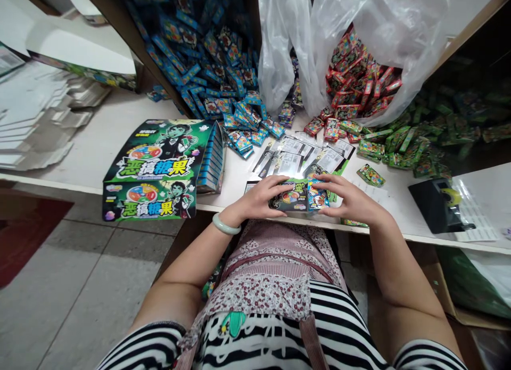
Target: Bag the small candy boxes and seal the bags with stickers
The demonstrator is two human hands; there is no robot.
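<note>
Both hands hold a small printed candy packet bag (298,195) at the front edge of the white table (99,141). My left hand (261,197), with a pale green bangle on the wrist, grips the bag's left end with curled fingers. My right hand (346,198) grips its right end, where a small blue packet shows. Flat printed bags (297,159) lie spread on the table just behind my hands.
A green display box (159,167) stands at the left of the table. Piles of blue packets (207,66), red packets (355,77) in a plastic bag and green packets (415,141) lie behind. A black tape dispenser (437,205) sits at the right. Flattened cartons (35,114) are stacked far left.
</note>
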